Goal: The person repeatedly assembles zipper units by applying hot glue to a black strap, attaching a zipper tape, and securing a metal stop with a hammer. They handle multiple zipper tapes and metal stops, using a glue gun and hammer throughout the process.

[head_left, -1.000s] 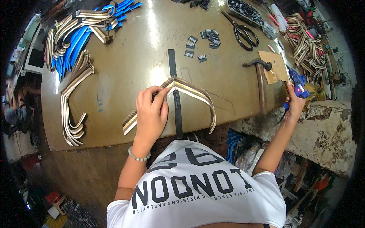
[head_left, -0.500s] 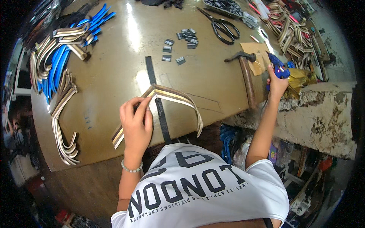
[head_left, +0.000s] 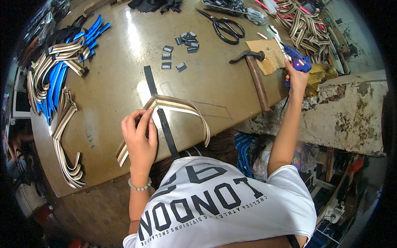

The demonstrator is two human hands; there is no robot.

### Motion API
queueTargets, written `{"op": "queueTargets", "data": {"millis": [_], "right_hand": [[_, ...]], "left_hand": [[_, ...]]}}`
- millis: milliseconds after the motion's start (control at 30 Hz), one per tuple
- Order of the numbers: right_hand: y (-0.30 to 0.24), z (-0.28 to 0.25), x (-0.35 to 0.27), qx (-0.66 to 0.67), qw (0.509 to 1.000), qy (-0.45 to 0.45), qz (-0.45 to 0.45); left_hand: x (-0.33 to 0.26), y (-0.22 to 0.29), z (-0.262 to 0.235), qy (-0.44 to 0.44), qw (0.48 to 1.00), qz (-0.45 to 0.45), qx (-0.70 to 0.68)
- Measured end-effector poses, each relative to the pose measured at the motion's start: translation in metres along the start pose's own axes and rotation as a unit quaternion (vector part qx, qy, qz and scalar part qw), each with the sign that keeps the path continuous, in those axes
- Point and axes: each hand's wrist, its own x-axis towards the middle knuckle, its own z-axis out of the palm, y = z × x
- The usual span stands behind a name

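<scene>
My left hand (head_left: 140,136) is closed, its fingertips pinching a brown, cream and white striped webbing strap (head_left: 182,104) beside its angled fold. One leg of that strap curves off to the right; the other passes under my hand toward the table's near edge. Beneath the fold runs a narrow black strap (head_left: 167,132), lying lengthwise on the table. Out at the right, my right hand (head_left: 297,82) grips a blue glue gun (head_left: 301,62) with a small red light, above the table's right side near a piece of brown cardboard (head_left: 264,51).
A hammer (head_left: 257,80) lies left of the glue gun, with black-handled scissors (head_left: 225,29) beyond it. Small black labels (head_left: 190,42) are scattered mid-table. Striped and blue straps (head_left: 56,82) pile at the left; more striped straps (head_left: 304,31) heap at the far right.
The whole view has shifted a little, so the table things appear further left. Both hands keep their holds, and the glue gun sits slightly further from the hammer.
</scene>
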Motion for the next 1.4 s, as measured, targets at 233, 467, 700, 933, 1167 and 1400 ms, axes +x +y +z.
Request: {"op": "queueTargets", "data": {"millis": [233,467,700,933,1167,1400], "right_hand": [[0.024,0.007,0.007,-0.046,0.998,0.038,-0.028],[-0.021,-0.016,-0.017,-0.261,0.949,0.141,-0.109],[-0.065,0.077,0.137,-0.24,0.887,-0.086,-0.385],[-0.002,0.179,0.241,-0.58,0.725,-0.174,-0.327],[-0.007,0.185,0.233,-0.575,0.723,-0.218,-0.313],[-0.001,0.175,0.248,-0.512,0.737,-0.24,-0.369]], "left_hand": [[0.0,0.001,0.0,-0.001,1.0,-0.006,0.002],[0.002,0.004,-0.002,-0.015,1.0,-0.021,-0.011],[0.002,0.006,-0.003,-0.017,0.999,-0.043,-0.01],[0.002,0.008,-0.004,-0.024,0.998,-0.062,-0.009],[0.004,0.009,-0.004,-0.031,0.998,-0.056,0.0],[0.003,0.009,-0.004,-0.026,0.998,-0.05,-0.003]]}}
